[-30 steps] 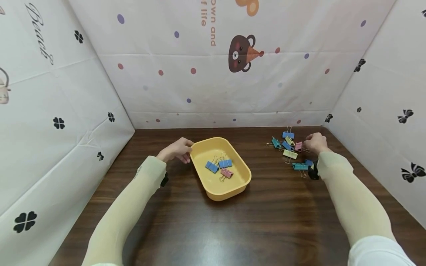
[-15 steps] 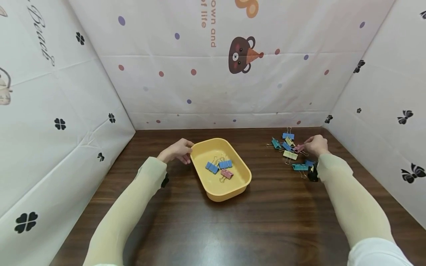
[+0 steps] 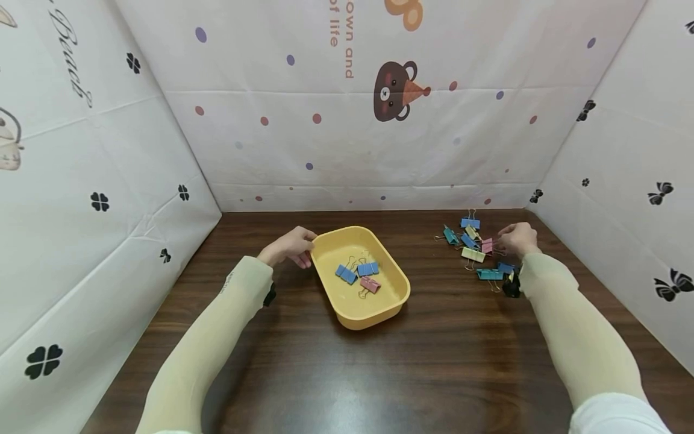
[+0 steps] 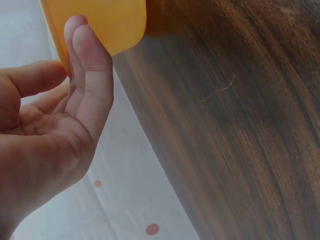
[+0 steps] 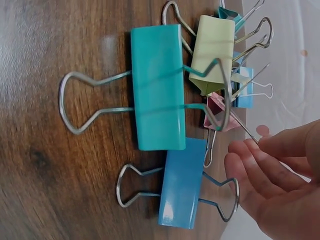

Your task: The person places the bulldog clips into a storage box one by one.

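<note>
My left hand (image 3: 293, 246) grips the rim of a yellow plastic tray (image 3: 401, 289), thumb and fingers on either side of its edge, as the left wrist view shows. Two blue binder clips (image 3: 368, 269) and a pink one (image 3: 370, 284) lie inside the tray. At the right, my right hand (image 3: 518, 239) pinches a wire handle of another pink binder clip (image 5: 216, 112) between thumb and fingers. That clip sits at the edge of a loose group, close by a pale yellow clip (image 5: 212, 47). Nearer the wrist lie a teal clip (image 5: 157, 90) and a blue clip (image 5: 182, 185).
More binder clips, such as a blue one (image 3: 470, 223) and a teal one (image 3: 450, 235), lie behind and left of the pinched clip. A white printed sheet (image 3: 347, 150) walls the dark wooden table (image 3: 347, 374) at the back and both sides.
Beside my right hand, the pink clip first tilted and came nearer the fingers, then turned more upright. The left hand and the tray have kept their places.
</note>
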Action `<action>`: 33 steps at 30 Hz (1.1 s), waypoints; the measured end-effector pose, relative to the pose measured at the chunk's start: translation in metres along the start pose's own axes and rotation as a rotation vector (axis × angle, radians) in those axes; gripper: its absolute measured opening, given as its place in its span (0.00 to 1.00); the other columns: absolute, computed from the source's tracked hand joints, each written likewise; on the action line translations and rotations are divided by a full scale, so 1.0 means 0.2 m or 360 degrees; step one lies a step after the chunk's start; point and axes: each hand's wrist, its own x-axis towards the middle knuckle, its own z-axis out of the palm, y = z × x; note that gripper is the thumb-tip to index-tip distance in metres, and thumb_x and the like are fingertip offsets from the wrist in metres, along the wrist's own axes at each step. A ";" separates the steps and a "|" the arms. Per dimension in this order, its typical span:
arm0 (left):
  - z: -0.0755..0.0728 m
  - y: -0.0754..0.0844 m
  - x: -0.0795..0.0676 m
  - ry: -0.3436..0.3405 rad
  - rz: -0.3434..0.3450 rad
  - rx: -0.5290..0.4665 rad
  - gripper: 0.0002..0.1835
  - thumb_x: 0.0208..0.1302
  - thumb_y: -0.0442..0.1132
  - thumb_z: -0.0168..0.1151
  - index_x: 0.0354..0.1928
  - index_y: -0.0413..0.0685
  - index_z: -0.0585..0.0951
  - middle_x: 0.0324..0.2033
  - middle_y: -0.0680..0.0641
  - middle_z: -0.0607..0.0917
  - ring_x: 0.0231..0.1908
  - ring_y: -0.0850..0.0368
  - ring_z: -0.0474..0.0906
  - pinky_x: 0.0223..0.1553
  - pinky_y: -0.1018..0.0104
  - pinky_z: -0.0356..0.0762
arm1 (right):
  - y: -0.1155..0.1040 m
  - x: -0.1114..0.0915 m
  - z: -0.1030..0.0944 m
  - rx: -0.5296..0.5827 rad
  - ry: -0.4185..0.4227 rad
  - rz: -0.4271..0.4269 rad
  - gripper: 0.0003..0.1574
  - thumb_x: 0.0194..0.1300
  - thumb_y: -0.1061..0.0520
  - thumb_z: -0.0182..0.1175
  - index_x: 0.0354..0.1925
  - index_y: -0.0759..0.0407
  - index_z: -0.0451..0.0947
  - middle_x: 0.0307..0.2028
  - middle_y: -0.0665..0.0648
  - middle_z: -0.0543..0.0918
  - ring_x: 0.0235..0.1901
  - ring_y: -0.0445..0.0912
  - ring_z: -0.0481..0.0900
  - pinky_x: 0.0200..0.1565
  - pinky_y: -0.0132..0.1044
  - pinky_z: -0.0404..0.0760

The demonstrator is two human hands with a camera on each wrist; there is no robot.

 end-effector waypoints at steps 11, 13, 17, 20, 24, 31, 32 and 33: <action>0.00 0.00 0.00 -0.0004 -0.0007 0.0013 0.23 0.72 0.32 0.44 0.67 0.37 0.67 0.28 0.42 0.80 0.19 0.57 0.81 0.34 0.54 0.86 | 0.01 0.02 -0.01 0.0357 0.0005 0.0164 0.22 0.67 0.65 0.52 0.54 0.80 0.72 0.20 0.53 0.85 0.21 0.42 0.85 0.35 0.41 0.87; 0.00 0.00 0.00 -0.0006 -0.0004 0.0015 0.23 0.72 0.31 0.44 0.67 0.36 0.66 0.27 0.42 0.80 0.19 0.57 0.81 0.33 0.55 0.86 | 0.00 0.02 -0.02 0.0419 0.0000 0.0198 0.22 0.68 0.65 0.51 0.55 0.80 0.71 0.18 0.52 0.84 0.21 0.42 0.85 0.34 0.41 0.87; 0.00 -0.01 0.01 -0.0001 -0.0012 0.0006 0.23 0.71 0.31 0.44 0.67 0.36 0.66 0.28 0.41 0.80 0.18 0.57 0.81 0.29 0.59 0.86 | -0.01 0.02 -0.02 0.0467 0.0003 0.0206 0.22 0.69 0.65 0.49 0.56 0.80 0.71 0.17 0.51 0.84 0.21 0.42 0.85 0.32 0.39 0.87; 0.00 -0.01 0.01 0.0002 -0.0013 0.0006 0.23 0.71 0.31 0.44 0.67 0.36 0.67 0.29 0.40 0.81 0.18 0.57 0.81 0.29 0.59 0.86 | -0.03 0.02 -0.03 0.0478 0.0014 0.0182 0.22 0.68 0.65 0.49 0.55 0.81 0.72 0.17 0.52 0.84 0.21 0.43 0.86 0.33 0.40 0.87; -0.01 -0.01 0.01 -0.0002 0.0003 0.0017 0.23 0.71 0.30 0.44 0.67 0.35 0.67 0.27 0.42 0.82 0.18 0.57 0.80 0.31 0.57 0.86 | -0.04 0.00 -0.04 0.0475 0.0018 0.0140 0.22 0.67 0.65 0.49 0.53 0.81 0.73 0.19 0.54 0.85 0.22 0.43 0.86 0.35 0.42 0.87; -0.01 -0.01 0.01 -0.0003 0.0005 0.0017 0.24 0.71 0.31 0.44 0.67 0.37 0.67 0.25 0.44 0.80 0.18 0.57 0.80 0.27 0.62 0.85 | -0.08 -0.02 -0.08 0.0429 -0.0037 0.0070 0.21 0.68 0.64 0.51 0.54 0.79 0.72 0.21 0.54 0.86 0.23 0.42 0.87 0.35 0.41 0.87; -0.01 -0.01 0.01 -0.0004 0.0005 0.0020 0.24 0.71 0.31 0.44 0.67 0.37 0.67 0.25 0.44 0.80 0.18 0.57 0.80 0.26 0.63 0.85 | -0.09 -0.02 -0.08 0.0415 -0.0041 0.0067 0.21 0.68 0.63 0.51 0.54 0.79 0.72 0.21 0.54 0.87 0.23 0.42 0.87 0.34 0.40 0.87; -0.01 -0.01 0.01 -0.0006 0.0006 0.0021 0.24 0.71 0.31 0.44 0.67 0.37 0.67 0.25 0.44 0.80 0.18 0.57 0.80 0.26 0.63 0.85 | -0.10 -0.02 -0.08 0.0412 -0.0046 0.0059 0.22 0.69 0.63 0.51 0.54 0.79 0.72 0.21 0.54 0.87 0.23 0.42 0.86 0.33 0.40 0.87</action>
